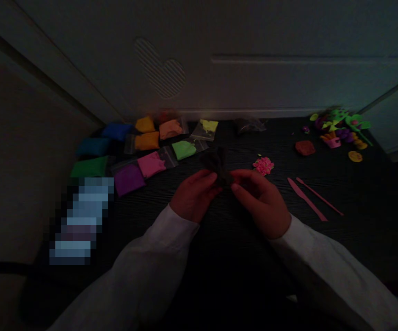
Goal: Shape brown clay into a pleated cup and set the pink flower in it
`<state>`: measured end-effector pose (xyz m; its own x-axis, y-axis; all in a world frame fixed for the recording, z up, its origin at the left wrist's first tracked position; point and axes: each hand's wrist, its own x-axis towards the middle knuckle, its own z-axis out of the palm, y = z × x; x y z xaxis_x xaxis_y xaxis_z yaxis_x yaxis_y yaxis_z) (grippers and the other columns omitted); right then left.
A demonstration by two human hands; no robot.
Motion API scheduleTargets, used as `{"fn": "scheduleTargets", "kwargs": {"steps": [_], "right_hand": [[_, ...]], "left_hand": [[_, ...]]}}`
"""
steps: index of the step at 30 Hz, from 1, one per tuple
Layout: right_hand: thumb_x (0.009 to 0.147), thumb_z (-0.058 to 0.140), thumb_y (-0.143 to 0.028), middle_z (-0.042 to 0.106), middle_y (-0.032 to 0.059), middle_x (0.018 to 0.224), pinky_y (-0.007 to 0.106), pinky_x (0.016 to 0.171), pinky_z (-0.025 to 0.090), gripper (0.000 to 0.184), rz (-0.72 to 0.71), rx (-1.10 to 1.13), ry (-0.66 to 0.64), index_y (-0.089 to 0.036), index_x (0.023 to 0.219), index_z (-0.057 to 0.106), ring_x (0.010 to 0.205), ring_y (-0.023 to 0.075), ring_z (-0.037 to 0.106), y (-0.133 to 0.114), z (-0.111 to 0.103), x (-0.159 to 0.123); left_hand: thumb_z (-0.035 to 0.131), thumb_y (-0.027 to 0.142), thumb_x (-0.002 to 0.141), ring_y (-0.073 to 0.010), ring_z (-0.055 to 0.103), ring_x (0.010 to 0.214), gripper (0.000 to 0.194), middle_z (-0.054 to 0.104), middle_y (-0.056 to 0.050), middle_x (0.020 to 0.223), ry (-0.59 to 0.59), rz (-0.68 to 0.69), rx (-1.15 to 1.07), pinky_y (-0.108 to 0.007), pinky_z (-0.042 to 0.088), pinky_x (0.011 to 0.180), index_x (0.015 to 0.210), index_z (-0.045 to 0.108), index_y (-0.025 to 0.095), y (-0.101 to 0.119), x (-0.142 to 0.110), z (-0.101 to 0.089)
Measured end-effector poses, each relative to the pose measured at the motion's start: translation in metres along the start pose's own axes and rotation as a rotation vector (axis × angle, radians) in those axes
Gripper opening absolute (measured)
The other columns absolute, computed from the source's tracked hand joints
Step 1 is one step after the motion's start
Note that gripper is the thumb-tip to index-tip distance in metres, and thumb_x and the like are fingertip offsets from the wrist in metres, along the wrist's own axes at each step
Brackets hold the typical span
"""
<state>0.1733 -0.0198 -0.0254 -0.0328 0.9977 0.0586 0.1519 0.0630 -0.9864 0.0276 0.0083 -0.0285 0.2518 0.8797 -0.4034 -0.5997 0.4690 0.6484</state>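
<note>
Between my two hands, over the middle of the dark table, is a dark, uneven lump of modelling clay (218, 161); dim light hides its exact shape. My left hand (194, 193) is closed on its lower left side, thumb on top. From the right, the thumb and fingers of my right hand (263, 202) pinch the lump's lower edge. Just beyond my right hand lies a pink clay flower cluster (264, 165) with bits of green. A pink plastic knife (307, 198) and a thin pink stick tool (319, 196) lie to the right.
Bags of coloured clay, such as a purple one (129, 179) and a green one (184, 149), line the back left. A blurred bright screen (83, 220) is at left. Finished clay flowers (343, 126) and a red-brown lump (305, 147) sit back right. A pale panel (271, 82) stands behind.
</note>
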Motion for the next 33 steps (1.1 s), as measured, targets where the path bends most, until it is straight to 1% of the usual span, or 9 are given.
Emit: {"fn": "scheduleTargets", "kwargs": {"steps": [3, 6, 10, 13, 17, 22, 27, 30, 33], "right_hand": [[0.081, 0.057, -0.023, 0.064, 0.0039, 0.095, 0.032, 0.076, 0.051, 0.019, 0.0, -0.008, 0.023, -0.021, 0.099, 0.06, 0.085, 0.0147, 0.062, 0.0, -0.002, 0.001], [0.081, 0.057, -0.022, 0.063, 0.0032, 0.093, 0.031, 0.074, 0.05, 0.018, -0.133, -0.129, 0.057, -0.022, 0.099, 0.06, 0.083, 0.0143, 0.06, -0.002, -0.003, 0.001], [0.078, 0.062, -0.019, 0.062, 0.0032, 0.088, 0.033, 0.074, 0.048, 0.018, -0.382, -0.383, 0.071, -0.021, 0.096, 0.06, 0.081, 0.0153, 0.058, -0.005, -0.003, 0.001], [0.077, 0.062, -0.016, 0.062, 0.0034, 0.086, 0.033, 0.074, 0.049, 0.019, -0.459, -0.482, 0.096, -0.02, 0.096, 0.058, 0.08, 0.0158, 0.058, -0.006, -0.002, 0.001], [0.078, 0.061, -0.015, 0.064, 0.0054, 0.089, 0.034, 0.078, 0.05, 0.018, -0.541, -0.577, 0.122, -0.018, 0.096, 0.059, 0.086, 0.0166, 0.059, -0.004, -0.003, 0.001], [0.081, 0.059, -0.017, 0.067, 0.0079, 0.091, 0.032, 0.079, 0.051, 0.015, -0.606, -0.679, 0.038, -0.014, 0.094, 0.063, 0.088, 0.0171, 0.061, -0.002, -0.008, 0.002], [0.083, 0.056, -0.019, 0.068, 0.0092, 0.092, 0.034, 0.074, 0.052, 0.018, -0.652, -0.762, -0.007, -0.013, 0.099, 0.064, 0.084, 0.0191, 0.062, 0.0, -0.013, 0.003], [0.083, 0.056, -0.018, 0.068, 0.0091, 0.092, 0.035, 0.075, 0.052, 0.019, -0.663, -0.764, -0.017, -0.014, 0.099, 0.064, 0.084, 0.0191, 0.062, -0.001, -0.014, 0.003], [0.083, 0.056, -0.018, 0.068, 0.0079, 0.092, 0.033, 0.077, 0.052, 0.017, -0.621, -0.687, -0.003, -0.015, 0.098, 0.063, 0.086, 0.0174, 0.062, -0.004, -0.013, 0.003]], "left_hand": [[0.065, 0.017, 0.071, -0.0121, 0.065, 0.075, 0.005, 0.072, -0.001, 0.077, 0.036, -0.096, -0.088, -0.025, 0.048, 0.071, 0.076, 0.067, 0.015, 0.002, 0.002, -0.002], [0.062, 0.016, 0.075, -0.0118, 0.065, 0.077, 0.005, 0.072, -0.002, 0.076, 0.045, -0.145, -0.152, -0.025, 0.049, 0.076, 0.074, 0.066, 0.015, 0.002, 0.002, -0.001], [0.064, 0.016, 0.074, -0.0123, 0.065, 0.079, 0.006, 0.072, -0.002, 0.079, 0.004, -0.158, -0.167, -0.025, 0.05, 0.076, 0.079, 0.067, 0.014, -0.002, 0.001, 0.0], [0.067, 0.017, 0.072, -0.0118, 0.065, 0.078, 0.013, 0.072, -0.002, 0.081, -0.014, -0.153, -0.159, -0.023, 0.051, 0.072, 0.084, 0.068, 0.014, -0.005, 0.0, 0.0], [0.072, 0.014, 0.065, -0.0095, 0.064, 0.074, 0.015, 0.071, 0.0, 0.079, -0.033, -0.125, -0.157, -0.021, 0.05, 0.069, 0.079, 0.069, 0.012, -0.008, 0.0, 0.0], [0.077, 0.011, 0.058, -0.0094, 0.063, 0.071, 0.018, 0.07, 0.0, 0.073, -0.006, -0.086, -0.092, -0.022, 0.049, 0.069, 0.073, 0.068, 0.011, -0.008, 0.001, 0.001], [0.077, 0.01, 0.058, -0.0099, 0.062, 0.069, 0.019, 0.069, 0.0, 0.072, 0.041, -0.082, -0.032, -0.024, 0.049, 0.069, 0.074, 0.067, 0.011, -0.005, 0.001, 0.0], [0.076, 0.011, 0.059, -0.0095, 0.062, 0.067, 0.017, 0.067, 0.001, 0.07, 0.036, -0.103, -0.03, -0.024, 0.05, 0.068, 0.073, 0.067, 0.012, -0.005, 0.0, 0.0], [0.076, 0.012, 0.059, -0.01, 0.062, 0.067, 0.017, 0.067, 0.001, 0.07, 0.004, -0.104, -0.06, -0.024, 0.05, 0.067, 0.073, 0.067, 0.013, -0.005, 0.001, -0.001]]}}
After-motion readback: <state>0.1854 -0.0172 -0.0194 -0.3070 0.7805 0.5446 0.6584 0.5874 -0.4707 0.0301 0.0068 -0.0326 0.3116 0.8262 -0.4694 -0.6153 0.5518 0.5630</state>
